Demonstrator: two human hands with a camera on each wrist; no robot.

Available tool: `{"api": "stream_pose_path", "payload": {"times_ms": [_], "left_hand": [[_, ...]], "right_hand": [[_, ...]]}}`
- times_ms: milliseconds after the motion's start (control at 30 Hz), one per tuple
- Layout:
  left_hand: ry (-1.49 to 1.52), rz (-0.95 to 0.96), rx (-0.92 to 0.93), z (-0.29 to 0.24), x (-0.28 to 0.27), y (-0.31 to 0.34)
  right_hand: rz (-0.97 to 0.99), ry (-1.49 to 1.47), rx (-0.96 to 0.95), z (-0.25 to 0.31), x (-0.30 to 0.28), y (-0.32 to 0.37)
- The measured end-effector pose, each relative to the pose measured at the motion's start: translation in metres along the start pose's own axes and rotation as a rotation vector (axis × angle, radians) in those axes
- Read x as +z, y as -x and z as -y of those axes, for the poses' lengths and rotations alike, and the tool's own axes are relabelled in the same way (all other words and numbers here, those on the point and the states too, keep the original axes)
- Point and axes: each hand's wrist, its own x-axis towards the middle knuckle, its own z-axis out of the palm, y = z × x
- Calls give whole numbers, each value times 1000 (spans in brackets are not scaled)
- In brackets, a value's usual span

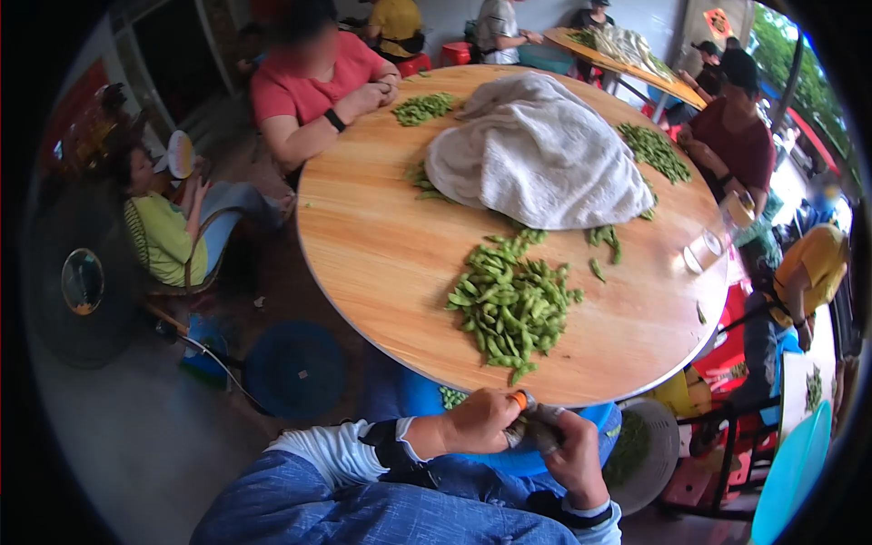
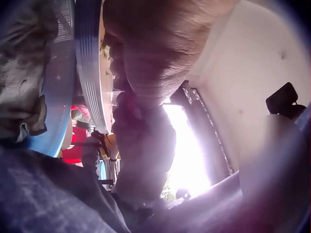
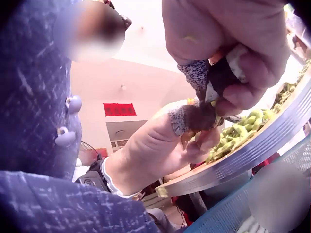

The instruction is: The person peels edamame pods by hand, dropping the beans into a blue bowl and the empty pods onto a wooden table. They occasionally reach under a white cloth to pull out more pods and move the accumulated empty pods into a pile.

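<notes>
Across a round wooden table (image 1: 381,263), green pods (image 1: 513,304) are spread in piles around a white cloth (image 1: 545,150), the nearest pile being set close to the rim. Just off that rim, the left hand (image 1: 477,421) and the right hand (image 1: 579,454) are held together above a blue basin (image 1: 518,463), some digits wrapped in grey coverings (image 3: 197,75); fingers are bent, but whether anything is pinched by either hand cannot be told
</notes>
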Motion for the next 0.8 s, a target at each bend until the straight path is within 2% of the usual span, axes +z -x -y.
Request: {"api": "stream_pose_path", "payload": {"times_ms": [33,67,133,233,300,333,367,400,467,667,800], "left_hand": [[-22,-52,52,0,2,1],[-80,-2,9,-2,2,2],[-131,-20,18,0,7,6],[-116,-39,-17,-4,10,6],[-26,13,-15,2,11,4],[23,44,-16,5,11,3],[199,113,-104,7,9,2],[248,134,-118,2,1,-2],[154,269,-147,8,-3,-3],[321,218,-215,8,-5,-1],[206,63,-159,-1,4,2]], "right_hand": [[-13,15,14,2,3,1],[-28,31,24,2,6,2],[-18,66,-19,-20,10,6],[28,-8,55,-19,7,9],[39,-120,132,-9,1,8],[52,-322,223,-10,-2,9],[64,-388,231,-10,-6,8],[76,-453,237,-10,-10,9],[115,-489,261,-14,-13,12],[85,-568,277,-9,-3,10],[18,-435,202,-4,8,8]]}}
